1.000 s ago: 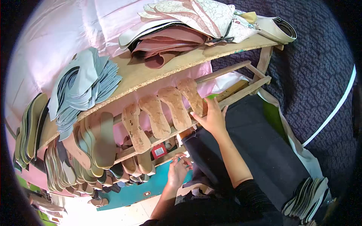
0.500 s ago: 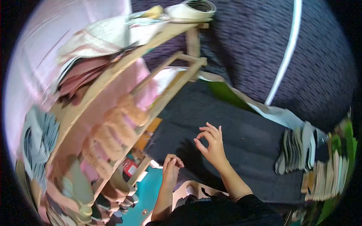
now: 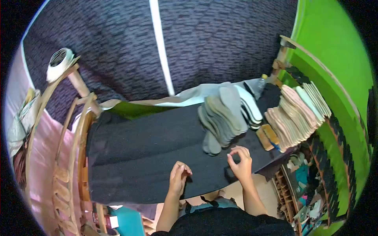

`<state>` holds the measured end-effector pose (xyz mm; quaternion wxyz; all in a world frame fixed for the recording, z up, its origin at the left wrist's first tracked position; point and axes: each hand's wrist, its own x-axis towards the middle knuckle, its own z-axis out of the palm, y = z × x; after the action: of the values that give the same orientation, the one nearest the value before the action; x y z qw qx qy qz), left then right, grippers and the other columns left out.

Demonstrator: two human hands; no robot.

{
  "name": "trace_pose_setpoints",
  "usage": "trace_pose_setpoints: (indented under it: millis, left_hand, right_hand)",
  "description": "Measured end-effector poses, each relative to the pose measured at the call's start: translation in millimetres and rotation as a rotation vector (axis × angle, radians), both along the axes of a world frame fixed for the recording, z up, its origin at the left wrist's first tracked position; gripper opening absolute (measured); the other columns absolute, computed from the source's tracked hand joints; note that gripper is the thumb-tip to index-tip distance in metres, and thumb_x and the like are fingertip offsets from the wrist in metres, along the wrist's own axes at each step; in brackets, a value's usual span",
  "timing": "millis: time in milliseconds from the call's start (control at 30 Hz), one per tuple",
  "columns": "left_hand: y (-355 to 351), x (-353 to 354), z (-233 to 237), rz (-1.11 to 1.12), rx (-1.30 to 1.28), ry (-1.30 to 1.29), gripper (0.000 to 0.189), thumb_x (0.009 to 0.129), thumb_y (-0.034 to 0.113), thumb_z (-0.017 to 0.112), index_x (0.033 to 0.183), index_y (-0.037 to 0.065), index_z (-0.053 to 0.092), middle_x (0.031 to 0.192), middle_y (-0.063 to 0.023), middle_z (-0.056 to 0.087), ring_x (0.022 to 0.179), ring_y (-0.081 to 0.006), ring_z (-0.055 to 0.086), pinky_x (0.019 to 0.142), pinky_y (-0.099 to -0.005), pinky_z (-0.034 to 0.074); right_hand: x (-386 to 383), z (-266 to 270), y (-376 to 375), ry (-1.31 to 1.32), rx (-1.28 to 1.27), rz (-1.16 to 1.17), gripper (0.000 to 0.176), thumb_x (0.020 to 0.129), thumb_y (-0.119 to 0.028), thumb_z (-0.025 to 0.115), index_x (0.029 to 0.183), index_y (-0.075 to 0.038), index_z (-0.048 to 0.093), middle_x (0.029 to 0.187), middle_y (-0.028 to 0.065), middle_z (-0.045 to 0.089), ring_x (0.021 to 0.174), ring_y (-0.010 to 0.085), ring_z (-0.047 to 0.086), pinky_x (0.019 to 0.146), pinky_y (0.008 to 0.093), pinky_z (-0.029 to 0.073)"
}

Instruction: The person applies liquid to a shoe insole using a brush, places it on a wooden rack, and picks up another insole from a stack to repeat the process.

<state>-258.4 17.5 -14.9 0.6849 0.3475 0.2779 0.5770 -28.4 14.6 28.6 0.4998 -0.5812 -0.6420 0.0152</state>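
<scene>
Over the near edge of the dark cloth-covered table [image 3: 145,149], my left hand [image 3: 180,177] is raised with its fingers curled and pressed together; whether anything is in them is too small to tell. My right hand [image 3: 241,162] is to its right, thumb and index finger bent towards each other in a ring, other fingers loosely extended, holding nothing visible. Just beyond it lies a fanned row of grey and green insole-shaped pieces [image 3: 224,114]. Further right are stacked pink and cream pieces [image 3: 293,114] and a tan block [image 3: 267,137].
A clear bottle [image 3: 260,84] stands at the table's back right. Wooden racks [image 3: 75,157] are at the left, with a white roll [image 3: 60,65] on top. A green wall [image 3: 338,59] and a shelf of dark pieces [image 3: 327,169] are at the right.
The view has swung right, bringing the stacks nearer the middle and the left rack to the edge. My right hand has lowered and moved slightly right; my left hand keeps its curled pose.
</scene>
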Motion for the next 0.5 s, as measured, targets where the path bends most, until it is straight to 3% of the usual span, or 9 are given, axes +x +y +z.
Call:
trace_pose_setpoints:
  millis: [100, 333, 400, 433, 500]
  left_hand:
    - [3, 69, -1, -0.097, -0.041, -0.025, 0.013, 0.092, 0.017, 0.042, 0.085, 0.007, 0.045, 0.076, -0.0062, 0.050, 0.074, -0.0148, 0.050, 0.072, -0.0275, 0.041]
    - [12, 161, -10, -0.210, -0.080, -0.007, 0.014, 0.092, 0.018, 0.041, 0.089, 0.006, 0.047, 0.079, -0.0054, 0.051, 0.075, -0.0140, 0.051, 0.072, -0.0274, 0.041]
    - [15, 171, -11, -0.197, -0.093, 0.030, 0.015, 0.092, 0.019, 0.041, 0.089, 0.006, 0.047, 0.079, -0.0049, 0.051, 0.075, -0.0135, 0.050, 0.072, -0.0271, 0.041]
    - [15, 174, -11, -0.193, -0.096, 0.031, 0.015, 0.092, 0.019, 0.041, 0.089, 0.006, 0.047, 0.079, -0.0049, 0.051, 0.075, -0.0135, 0.050, 0.072, -0.0271, 0.041]
    - [16, 178, -11, -0.188, -0.064, 0.031, 0.015, 0.092, 0.020, 0.041, 0.089, 0.006, 0.048, 0.079, -0.0048, 0.051, 0.074, -0.0133, 0.050, 0.071, -0.0273, 0.041]
  right_hand:
    - [61, 2, -10, -0.005, -0.013, -0.089, 0.013, 0.067, -0.004, 0.068, 0.074, -0.004, 0.057, 0.086, 0.0110, 0.062, 0.086, 0.0287, 0.056, 0.078, 0.0369, 0.044]
    - [125, 13, 36, 0.137, -0.082, 0.069, 0.015, 0.074, -0.002, 0.062, 0.087, -0.001, 0.055, 0.084, 0.0131, 0.060, 0.076, 0.0278, 0.058, 0.071, 0.0331, 0.047]
    - [127, 2, 65, 0.163, -0.206, 0.092, 0.026, 0.075, -0.003, 0.061, 0.099, 0.001, 0.051, 0.088, 0.0171, 0.058, 0.082, 0.0307, 0.059, 0.076, 0.0361, 0.047]
    - [135, -17, 83, 0.005, -0.231, 0.087, 0.041, 0.074, -0.009, 0.064, 0.110, 0.002, 0.047, 0.098, 0.0201, 0.056, 0.095, 0.0342, 0.055, 0.082, 0.0402, 0.044]
    - [135, -35, 101, -0.162, -0.326, 0.021, 0.061, 0.070, -0.017, 0.069, 0.121, 0.002, 0.041, 0.110, 0.0211, 0.050, 0.104, 0.0372, 0.049, 0.088, 0.0426, 0.041]
